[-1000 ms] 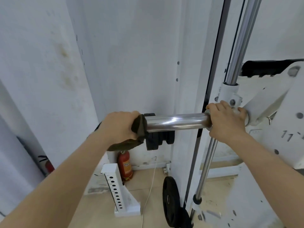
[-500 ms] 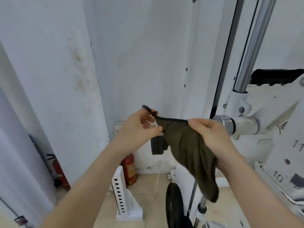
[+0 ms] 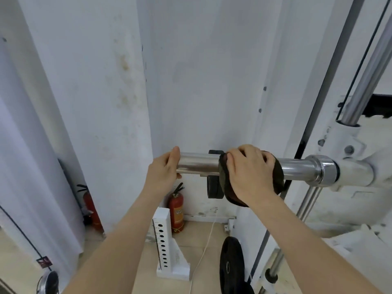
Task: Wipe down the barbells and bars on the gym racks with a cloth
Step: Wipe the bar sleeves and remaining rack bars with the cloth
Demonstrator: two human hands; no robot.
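A chrome barbell sleeve (image 3: 199, 164) sticks out leftward from the white rack carriage (image 3: 347, 158). My right hand (image 3: 248, 172) presses a dark olive cloth (image 3: 277, 177) around the sleeve's middle, the cloth wrapping over and under the steel. My left hand (image 3: 165, 170) grips the sleeve's free left end, fingers curled around it. The chrome collar (image 3: 324, 170) lies right of the cloth, bare and shiny.
A slanted chrome guide rod (image 3: 364, 81) rises at upper right. Black weight plates (image 3: 214, 187) hang behind the sleeve, another plate (image 3: 231, 268) stands on the floor. Two red fire extinguishers (image 3: 177, 209) and a white perforated post (image 3: 163, 245) stand by the white wall.
The cloth passed from my left hand to my right, which now wraps it on the sleeve's middle. My left hand moved to grip the sleeve's bare end.
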